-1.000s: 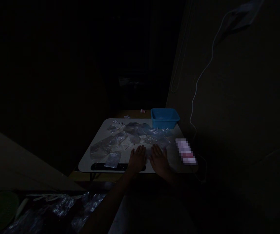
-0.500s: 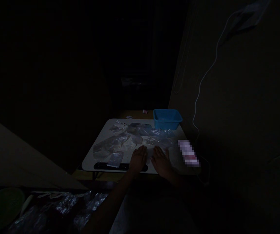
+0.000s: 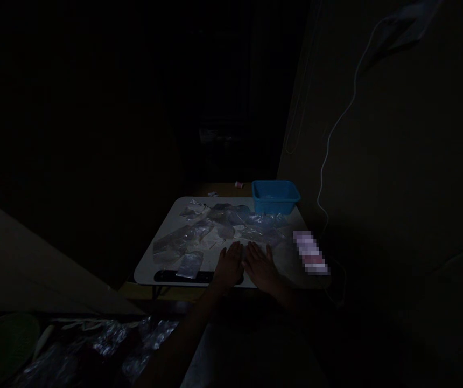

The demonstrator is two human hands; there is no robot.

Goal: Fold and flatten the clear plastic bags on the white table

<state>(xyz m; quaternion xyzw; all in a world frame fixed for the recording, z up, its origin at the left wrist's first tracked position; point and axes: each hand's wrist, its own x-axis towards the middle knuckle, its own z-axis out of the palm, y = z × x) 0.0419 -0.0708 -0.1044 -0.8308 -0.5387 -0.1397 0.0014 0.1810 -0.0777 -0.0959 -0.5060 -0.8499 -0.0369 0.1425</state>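
My left hand (image 3: 229,264) lies flat at the near edge of a small white folding table (image 3: 145,267), its fingers stretched forward. Close beside it, my right hand (image 3: 259,265) is flat too, fingers extended and thumb side against the left. Whatever lies under the palms is hidden and too dark to make out. Just beyond the fingertips, crumpled clear plastic bags (image 3: 215,223) spread across the tabletop. A small folded clear bag (image 3: 190,264) rests to the left, partly over the dark slot (image 3: 167,276) in the table.
A blue plastic basin (image 3: 275,205) stands at the table's back right corner. A blurred-out phone-like item (image 3: 310,253) lies at the right edge, near a white cable (image 3: 329,143). Shiny plastic (image 3: 110,337) and a green round tub (image 3: 5,345) are at lower left.
My right hand has slid left toward my left hand, closing the gap between them. My left hand stays in nearly the same place. The bags and basin have not visibly moved.
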